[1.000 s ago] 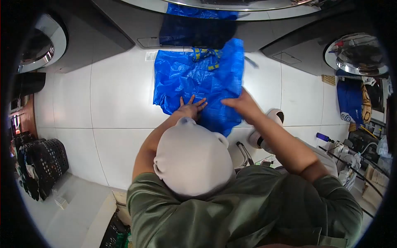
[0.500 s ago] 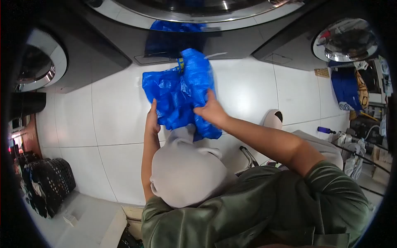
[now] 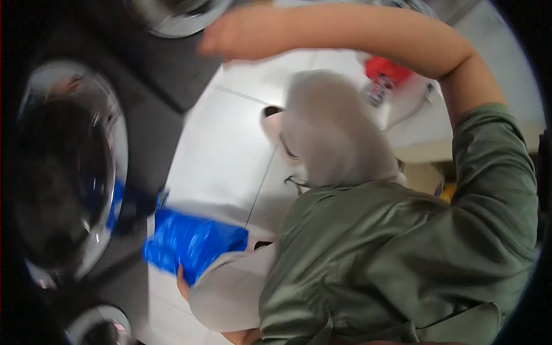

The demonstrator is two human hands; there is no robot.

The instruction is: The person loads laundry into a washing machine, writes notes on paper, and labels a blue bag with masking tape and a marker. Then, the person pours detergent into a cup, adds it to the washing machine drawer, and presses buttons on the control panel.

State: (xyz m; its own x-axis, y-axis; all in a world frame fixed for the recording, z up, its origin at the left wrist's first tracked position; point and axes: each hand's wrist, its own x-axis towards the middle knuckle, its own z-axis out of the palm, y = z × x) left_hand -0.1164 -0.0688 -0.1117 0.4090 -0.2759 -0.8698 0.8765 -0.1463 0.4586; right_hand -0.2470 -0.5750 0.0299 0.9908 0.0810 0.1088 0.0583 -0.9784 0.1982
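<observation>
Blue bag (image 3: pixel 192 241) low by the machines, floor room to one side

On my feed the blue bag lies in a compact bundle on the white tile floor (image 3: pixel 210 155), its outer end close by the dark machine fronts (image 3: pixel 146 155); I cannot tell whether they touch. Its inner end runs up to the left knee (image 3: pixel 230 284), so room there is tight. The left hand (image 3: pixel 183 282) has a fingertip at the bag's lower edge; the knee hides much of it, and I cannot tell whether it grips. Above the bag, tile stretches toward the slipper (image 3: pixel 271 119), my widest room to move. The right hand (image 3: pixel 233 37) is raised well apart from the bag, near the upper round door (image 3: pixel 178 17) in my view; it is blurred, so I cannot tell how its fingers stand.
</observation>
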